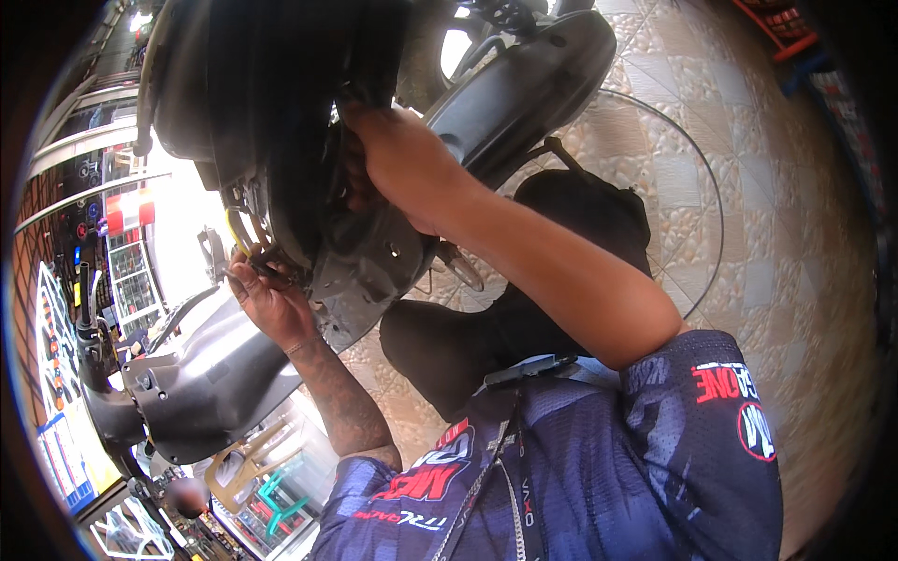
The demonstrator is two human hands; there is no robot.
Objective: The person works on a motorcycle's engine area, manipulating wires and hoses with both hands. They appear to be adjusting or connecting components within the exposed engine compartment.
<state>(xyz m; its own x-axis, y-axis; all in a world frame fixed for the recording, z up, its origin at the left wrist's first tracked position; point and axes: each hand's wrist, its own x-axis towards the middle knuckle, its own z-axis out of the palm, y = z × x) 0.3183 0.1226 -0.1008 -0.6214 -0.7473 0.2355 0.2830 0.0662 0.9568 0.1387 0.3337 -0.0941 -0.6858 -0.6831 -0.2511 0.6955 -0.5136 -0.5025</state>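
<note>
My left hand (pixel 276 301) grips a small dark part (pixel 267 262) at the end of a yellow cable (pixel 238 229), low on the left of the scooter's dark bodywork (pixel 253 84). Up and to the right, my right hand (pixel 402 159) reaches into a gap in that bodywork; its fingers are mostly hidden in shadow, so what they touch cannot be made out. A grey, scuffed plastic panel (pixel 360 271) lies between and below the hands, and a long dark grey panel (pixel 524 84) runs toward the upper right.
My bent dark-clad legs (pixel 430 355) are below the scooter on a patterned tiled floor (pixel 673 168). A thin cable loop (pixel 711 187) arcs across the tiles. Dark scooter fairing (pixel 206 393) extends lower left. Shop shelves (pixel 126 271), a teal object (pixel 281 500) and a red rack (pixel 776 28) are around.
</note>
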